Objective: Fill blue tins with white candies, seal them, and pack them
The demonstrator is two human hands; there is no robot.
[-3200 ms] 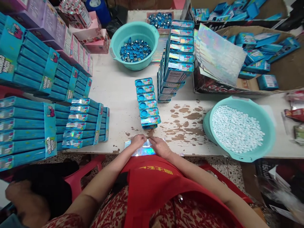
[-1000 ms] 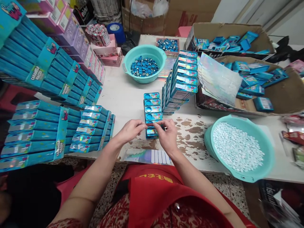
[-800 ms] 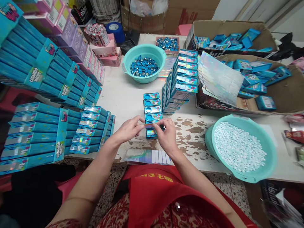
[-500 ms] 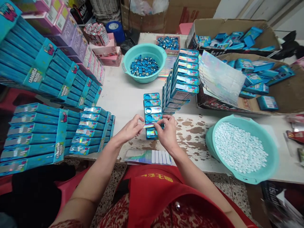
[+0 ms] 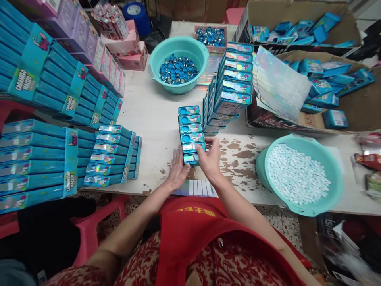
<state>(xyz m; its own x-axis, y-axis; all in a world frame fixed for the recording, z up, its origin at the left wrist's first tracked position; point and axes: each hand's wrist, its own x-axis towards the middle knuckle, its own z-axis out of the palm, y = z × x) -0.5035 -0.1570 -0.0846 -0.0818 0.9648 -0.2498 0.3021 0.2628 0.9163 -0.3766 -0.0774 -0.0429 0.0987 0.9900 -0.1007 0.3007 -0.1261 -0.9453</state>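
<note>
A row of blue candy boxes [image 5: 191, 128] with round recesses in their ends stands on the table in front of me. Shiny holographic strips cover the recesses of the two nearest ones. My right hand [image 5: 210, 158] presses its thumb on the strip of the second-nearest candy box [image 5: 190, 147], its fingers bent against the row's right side. Along the left side of the row lies my left hand [image 5: 177, 171], fingers stretched out and holding nothing. By my apron, a holographic sticker sheet [image 5: 186, 189] with pale strip-shaped gaps rests at the table edge.
A teal basin of blue caps [image 5: 152, 71] stands behind, a teal basin of white candies [image 5: 262, 169] to the right. Taller stacked blue boxes [image 5: 228, 105] and cardboard cartons [image 5: 268, 126] are at back right. Packed blue display boxes [image 5: 70, 163] fill the left. A pink chair [image 5: 89, 234] is below.
The holographic strip held between both hands is now down on the second-nearest box, under my right thumb. My left hand has let go and dropped beside the row. The view tilted down.
</note>
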